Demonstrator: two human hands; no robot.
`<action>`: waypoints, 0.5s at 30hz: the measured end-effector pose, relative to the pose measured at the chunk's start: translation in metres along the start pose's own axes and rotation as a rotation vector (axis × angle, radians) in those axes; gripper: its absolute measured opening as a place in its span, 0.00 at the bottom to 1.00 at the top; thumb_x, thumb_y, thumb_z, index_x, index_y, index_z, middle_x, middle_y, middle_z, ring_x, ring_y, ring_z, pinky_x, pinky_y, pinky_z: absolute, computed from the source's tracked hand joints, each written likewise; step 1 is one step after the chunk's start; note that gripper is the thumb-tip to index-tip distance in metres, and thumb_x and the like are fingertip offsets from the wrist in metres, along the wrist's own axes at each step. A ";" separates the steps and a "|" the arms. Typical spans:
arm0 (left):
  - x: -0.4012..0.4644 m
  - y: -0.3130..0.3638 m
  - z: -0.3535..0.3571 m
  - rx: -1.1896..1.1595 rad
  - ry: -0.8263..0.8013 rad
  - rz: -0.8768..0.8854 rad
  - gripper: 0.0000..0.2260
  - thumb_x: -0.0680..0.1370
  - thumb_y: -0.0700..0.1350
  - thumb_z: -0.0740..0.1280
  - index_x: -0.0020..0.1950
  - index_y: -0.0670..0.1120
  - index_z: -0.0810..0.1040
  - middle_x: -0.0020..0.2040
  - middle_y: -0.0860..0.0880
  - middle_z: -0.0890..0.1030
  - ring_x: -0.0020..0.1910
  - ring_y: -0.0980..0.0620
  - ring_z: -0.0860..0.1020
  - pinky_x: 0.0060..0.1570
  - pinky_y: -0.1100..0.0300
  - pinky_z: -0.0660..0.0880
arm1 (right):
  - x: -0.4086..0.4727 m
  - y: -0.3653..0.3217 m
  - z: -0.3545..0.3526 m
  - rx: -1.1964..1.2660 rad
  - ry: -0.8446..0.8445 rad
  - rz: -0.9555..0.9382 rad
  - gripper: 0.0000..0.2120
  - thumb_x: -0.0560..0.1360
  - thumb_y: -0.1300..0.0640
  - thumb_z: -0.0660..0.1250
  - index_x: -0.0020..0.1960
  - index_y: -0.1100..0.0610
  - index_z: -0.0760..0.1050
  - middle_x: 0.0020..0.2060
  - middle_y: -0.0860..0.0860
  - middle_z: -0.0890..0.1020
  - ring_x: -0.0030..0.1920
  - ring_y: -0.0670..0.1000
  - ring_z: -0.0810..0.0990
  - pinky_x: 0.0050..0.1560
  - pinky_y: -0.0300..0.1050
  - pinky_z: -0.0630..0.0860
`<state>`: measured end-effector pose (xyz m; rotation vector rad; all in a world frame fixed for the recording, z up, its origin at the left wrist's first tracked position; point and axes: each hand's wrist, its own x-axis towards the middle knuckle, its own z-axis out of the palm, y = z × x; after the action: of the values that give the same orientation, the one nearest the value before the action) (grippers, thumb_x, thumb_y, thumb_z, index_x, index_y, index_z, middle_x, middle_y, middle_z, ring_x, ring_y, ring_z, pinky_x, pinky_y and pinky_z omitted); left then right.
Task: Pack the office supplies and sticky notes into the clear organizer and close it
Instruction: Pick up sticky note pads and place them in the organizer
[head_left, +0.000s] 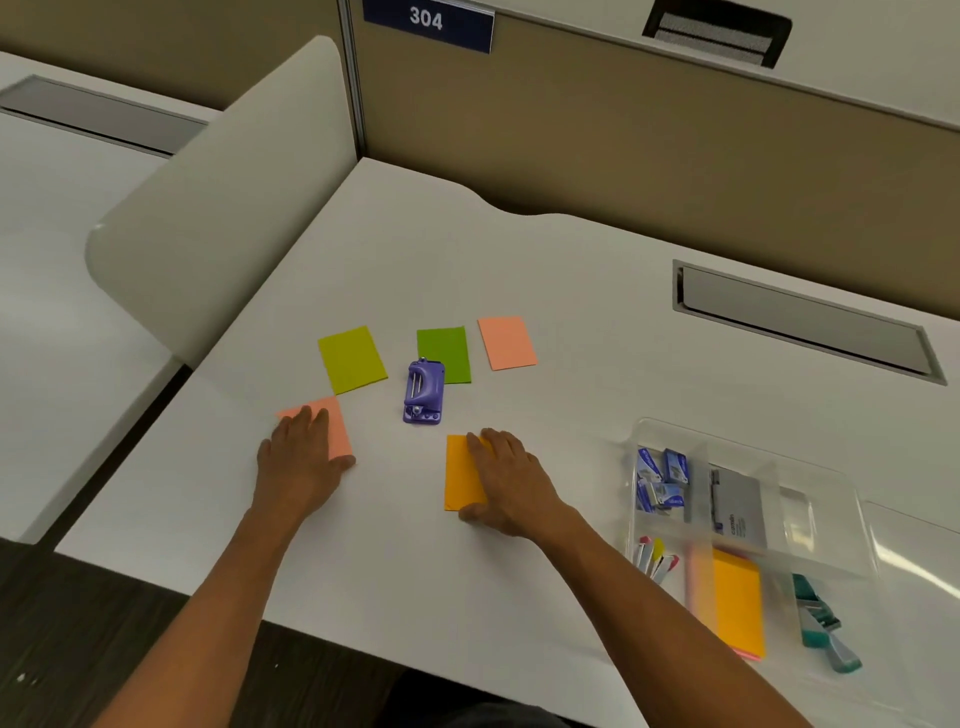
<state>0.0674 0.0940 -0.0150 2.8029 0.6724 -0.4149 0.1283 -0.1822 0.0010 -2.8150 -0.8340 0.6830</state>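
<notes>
Your left hand (304, 447) lies flat, fingers straight, on a salmon paper rectangle (332, 423) on the smooth white bench (519, 270). Your right hand (506, 478) rests flat on an orange sticky note (460, 473), gripping nothing. Beyond them sit a purple plastic punch (424, 392), two green notes and another salmon one. To your right, the clear plastic organizer (748, 509) stands open, holding blue staple boxes (662, 478) and an orange pad (737, 608).

I sit at a white surface (467, 270). Behind it stands a tan wall (597, 140) with a blue sign (428, 23). The floor (130, 623) is dark wood.
</notes>
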 end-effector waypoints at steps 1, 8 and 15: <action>-0.003 0.002 0.001 -0.018 0.030 0.007 0.34 0.77 0.58 0.64 0.77 0.45 0.56 0.76 0.43 0.59 0.74 0.41 0.59 0.71 0.45 0.60 | -0.002 0.000 0.000 -0.006 -0.002 0.006 0.50 0.68 0.38 0.73 0.78 0.53 0.48 0.77 0.54 0.54 0.76 0.58 0.53 0.71 0.58 0.61; -0.029 0.018 0.007 -0.044 0.074 0.015 0.33 0.71 0.58 0.71 0.71 0.47 0.66 0.68 0.44 0.65 0.65 0.39 0.64 0.59 0.47 0.69 | -0.014 0.000 0.005 -0.031 -0.033 0.049 0.53 0.65 0.39 0.76 0.78 0.53 0.48 0.73 0.55 0.58 0.73 0.59 0.58 0.66 0.58 0.66; -0.050 0.028 0.013 -0.023 0.020 -0.011 0.44 0.65 0.65 0.73 0.74 0.50 0.60 0.69 0.44 0.62 0.65 0.41 0.63 0.59 0.48 0.69 | -0.026 0.003 0.006 0.035 -0.006 0.100 0.54 0.62 0.37 0.77 0.76 0.53 0.52 0.68 0.56 0.61 0.68 0.59 0.62 0.63 0.54 0.71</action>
<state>0.0350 0.0456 -0.0071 2.7862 0.6920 -0.3792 0.1078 -0.1993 0.0050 -2.8403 -0.6792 0.7124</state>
